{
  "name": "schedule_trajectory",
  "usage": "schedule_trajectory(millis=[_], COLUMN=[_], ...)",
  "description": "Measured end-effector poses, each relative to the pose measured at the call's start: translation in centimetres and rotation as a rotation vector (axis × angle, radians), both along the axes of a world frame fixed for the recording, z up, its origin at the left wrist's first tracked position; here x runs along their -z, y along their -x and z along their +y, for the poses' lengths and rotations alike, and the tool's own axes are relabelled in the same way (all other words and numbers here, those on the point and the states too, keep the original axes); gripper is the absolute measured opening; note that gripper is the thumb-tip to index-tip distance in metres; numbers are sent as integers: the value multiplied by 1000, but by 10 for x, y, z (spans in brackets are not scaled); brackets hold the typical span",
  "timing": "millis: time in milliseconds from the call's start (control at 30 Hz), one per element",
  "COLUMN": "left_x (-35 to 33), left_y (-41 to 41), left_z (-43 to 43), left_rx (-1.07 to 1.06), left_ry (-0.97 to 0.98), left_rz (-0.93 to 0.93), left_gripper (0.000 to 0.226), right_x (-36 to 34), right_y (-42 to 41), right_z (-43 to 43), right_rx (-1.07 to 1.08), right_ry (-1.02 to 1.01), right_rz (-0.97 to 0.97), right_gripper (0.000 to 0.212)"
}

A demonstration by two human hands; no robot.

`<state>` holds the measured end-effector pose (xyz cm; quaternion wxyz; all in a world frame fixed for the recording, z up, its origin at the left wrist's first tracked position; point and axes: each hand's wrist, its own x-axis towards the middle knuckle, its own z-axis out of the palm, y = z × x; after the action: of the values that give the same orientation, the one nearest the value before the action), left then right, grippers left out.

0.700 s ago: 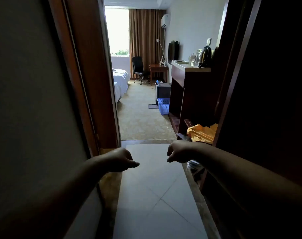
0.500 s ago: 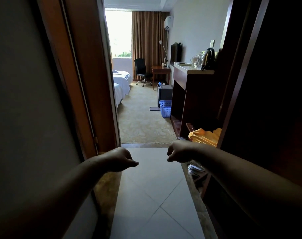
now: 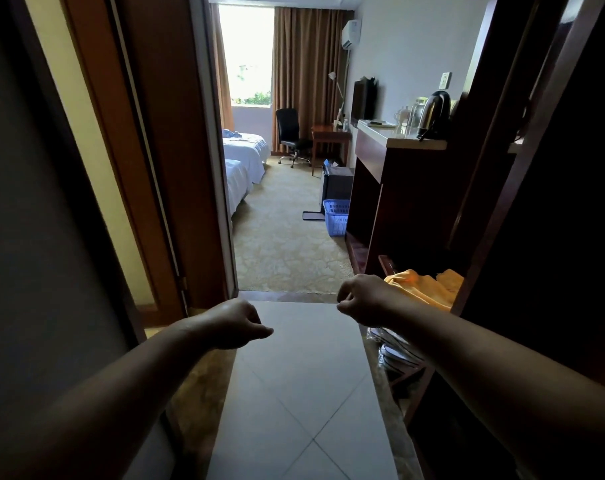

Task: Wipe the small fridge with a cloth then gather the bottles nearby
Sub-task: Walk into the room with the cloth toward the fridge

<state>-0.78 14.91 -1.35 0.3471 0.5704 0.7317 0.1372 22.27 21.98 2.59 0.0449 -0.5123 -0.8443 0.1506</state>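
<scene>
Nearest the camera, both bare forearms reached forward over the pale tiled floor [image 3: 294, 393] of an entry hall. The left hand [image 3: 233, 323] drooped from the wrist with its fingers loosely curled and nothing in it. The right hand [image 3: 361, 299] was a little higher and further forward, also loosely curled and empty, its knuckles turned towards the shelf on that side.

Just beyond the right hand, near it though whether touching could not be told, a crumpled yellow-orange cloth [image 3: 422, 287] lay on a dark wooden shelf [image 3: 386, 263]. It looked light, soft and limp, likely to sag and trail when lifted. Bunching a fold in the fingers near its raised middle would probably gather it best, and there seemed little risk of slipping or damage.

Well apart, across the patterned beige carpet [image 3: 280, 244], the small black box-shaped fridge [image 3: 339, 187] stood on the floor against the right wall, just behind a blue plastic basket [image 3: 336, 216]. It was rigid and heavy-looking, probably steady enough to wipe with flat pressure from one palm.

Further still, small shapes on the brown wooden desk [image 3: 330, 131] may have been bottles, too small to tell. If plastic, they would be light and smooth, best taken round the body.
</scene>
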Motion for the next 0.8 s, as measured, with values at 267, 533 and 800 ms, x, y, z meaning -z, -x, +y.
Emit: schedule_trajectory(millis=[267, 533, 800], left_x=[-2, -14, -13], left_y=[42, 88, 127], left_z=[90, 172, 229], left_rx=[39, 98, 127], left_ry=[2, 7, -12], left_rz=[28, 80, 150], left_gripper=[30, 35, 36], right_x=[10, 2, 7], right_y=[43, 89, 123], right_z=[80, 156, 212], right_rx=[25, 67, 55], right_ry=[49, 79, 73], right_rz=[-31, -63, -78], right_gripper=[22, 23, 25])
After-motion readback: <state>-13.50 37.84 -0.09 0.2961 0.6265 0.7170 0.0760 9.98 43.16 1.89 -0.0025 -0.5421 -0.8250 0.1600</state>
